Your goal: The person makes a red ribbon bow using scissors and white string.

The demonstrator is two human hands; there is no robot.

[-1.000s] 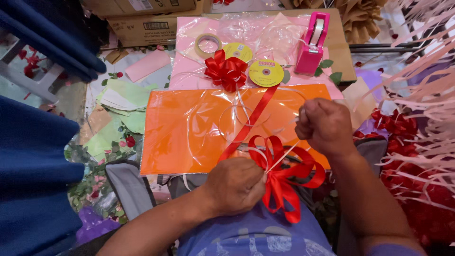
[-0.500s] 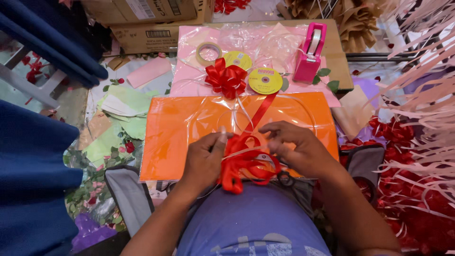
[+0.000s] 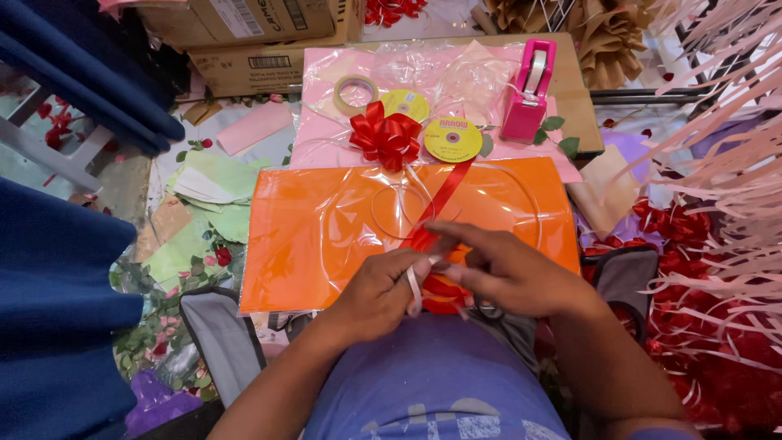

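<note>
Red satin ribbon, gathered into a half-made looped bow point(image 3: 444, 292), now sits low at the near edge of the surface, almost buried between the two hands, where half a second ago its loops stood open and plainly visible and a second ago it hung pulled out over the person's lap. In the head view, the left hand point(image 3: 376, 295) is curled, its fingertips pinching a thin pale ribbon strand point(image 3: 413, 287) against the bow's middle. The right hand point(image 3: 509, 273) has dropped from its raised, pulling fist and lies over the bow with fingers half spread, pressing the loops down. This reads as the binding strand being drawn tight and the bow now held flat.

A long red ribbon tail point(image 3: 444, 195) runs from the bow across the orange sheet under clear film point(image 3: 309, 236) toward the yellow ribbon spool point(image 3: 453, 139). Beside the spool rests a finished red bow point(image 3: 384, 134); the pink tape dispenser point(image 3: 528, 81) stands behind.
</note>
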